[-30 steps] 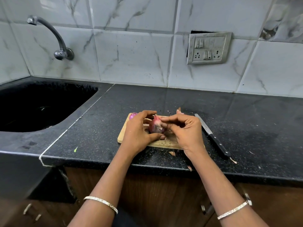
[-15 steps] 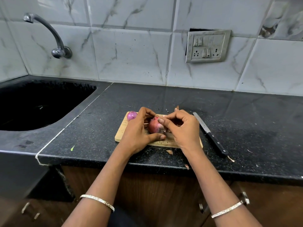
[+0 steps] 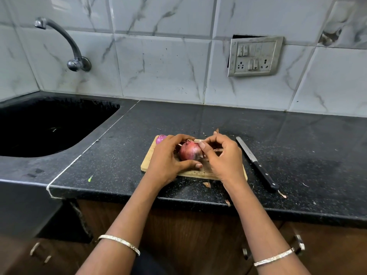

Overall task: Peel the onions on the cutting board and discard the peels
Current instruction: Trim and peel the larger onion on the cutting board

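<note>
Currently: left hand (image 3: 167, 158) grips onion (image 3: 189, 152) over cutting board (image 3: 146, 162); right hand (image 3: 225, 158) pinches its skin near tip. Advised: steady hold, peel downward in strips.

Both forearms are stretched forward. The onion (image 3: 188, 153) is gripped by the curled left hand (image 3: 166, 157), and its side is pinched by the right hand (image 3: 223, 155).

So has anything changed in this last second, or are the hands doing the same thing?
Hardly anything. The fingers of the right hand have crept slightly up the red onion toward its top, still picking at its skin. The left hand still grips that onion over the cutting board. The small onion on the board, the knife and the peel scraps on the counter stayed put.
</note>
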